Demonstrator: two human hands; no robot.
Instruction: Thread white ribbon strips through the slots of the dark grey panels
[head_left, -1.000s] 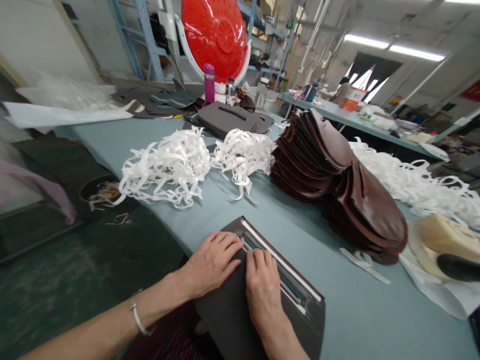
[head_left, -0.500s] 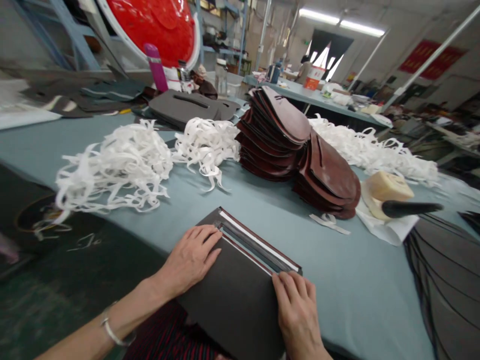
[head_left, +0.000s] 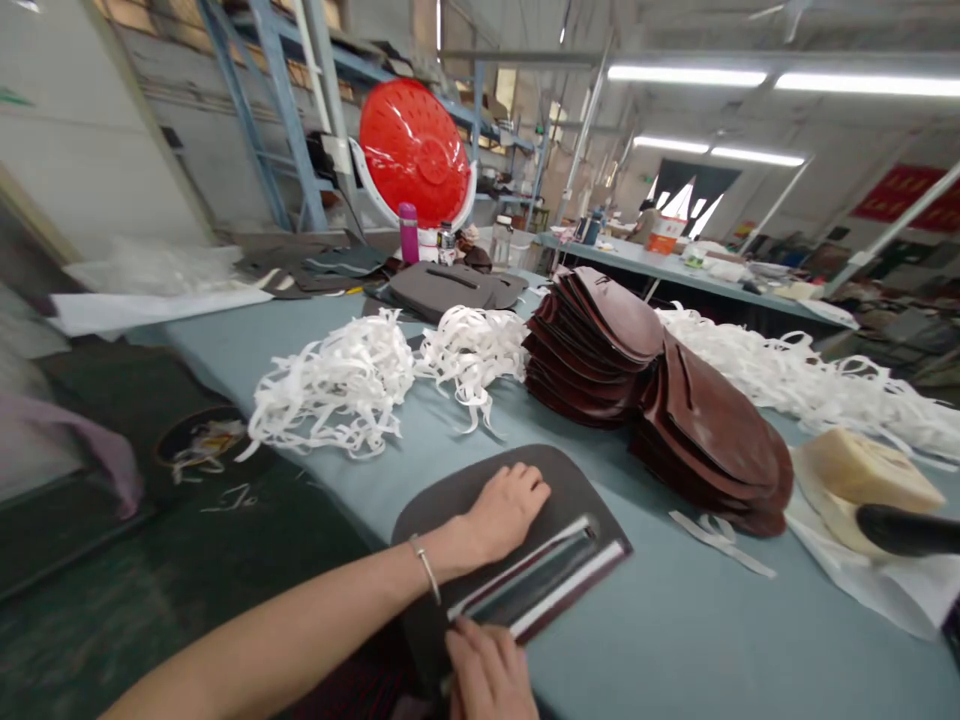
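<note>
A dark grey leather-like panel (head_left: 551, 478) with a rounded far end lies on the blue-green table in front of me. Near its straight side runs a long slot edged with white strips, and a brown margin shows along the border. My left hand (head_left: 506, 510), with a bangle at the wrist, rests palm down on the panel beside the slot, fingers extended and slightly bent. At the slot's near end my right hand (head_left: 491, 672) has its fingers bent together over the panel's edge; its thumb is hidden.
Behind the panel stand stacked brown leather pieces (head_left: 705, 430). White strips lie in a left heap (head_left: 337, 385), a middle heap (head_left: 472, 355) and a right heap (head_left: 810, 370). A yellowish block (head_left: 862, 470) and a black handle (head_left: 907, 530) are at right. The table (head_left: 675, 640) ends at left.
The panel has turned, so its rounded end now points away and the slot slants the other way. My left hand has moved onto its far part, my right to the slot's near end.
</note>
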